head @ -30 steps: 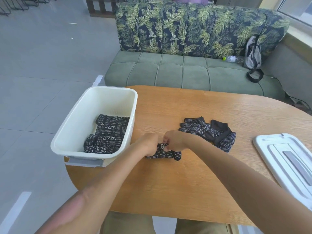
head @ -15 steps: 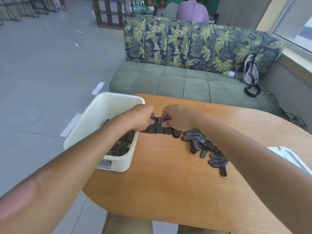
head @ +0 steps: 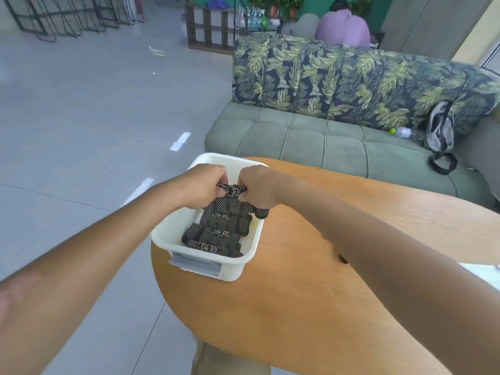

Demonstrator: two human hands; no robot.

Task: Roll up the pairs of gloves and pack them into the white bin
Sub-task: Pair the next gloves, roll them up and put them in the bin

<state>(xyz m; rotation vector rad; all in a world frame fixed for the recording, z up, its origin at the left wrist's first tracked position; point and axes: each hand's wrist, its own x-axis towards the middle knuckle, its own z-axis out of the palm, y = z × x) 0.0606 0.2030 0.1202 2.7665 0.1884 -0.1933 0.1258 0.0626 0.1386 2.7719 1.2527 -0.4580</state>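
Note:
A rolled pair of black dotted gloves (head: 232, 203) hangs over the far half of the white bin (head: 255, 240). My left hand (head: 201, 188) grips its left end and my right hand (head: 257, 186) grips its right end, both above the bin. Several rolled glove pairs (head: 216, 234) lie stacked in a row inside the bin, toward its near wall. The loose gloves on the table are hidden behind my right forearm; only a black fingertip (head: 343, 259) shows.
The bin stands at the left edge of the round wooden table (head: 297, 307). A white lid (head: 479, 272) peeks out at the right behind my arm. A green sofa (head: 338, 147) with a bag and a bottle stands beyond the table.
Both hands lifted the rolled pair off the table and carried it left, from the table surface to over the bin. The view shifted up and left.

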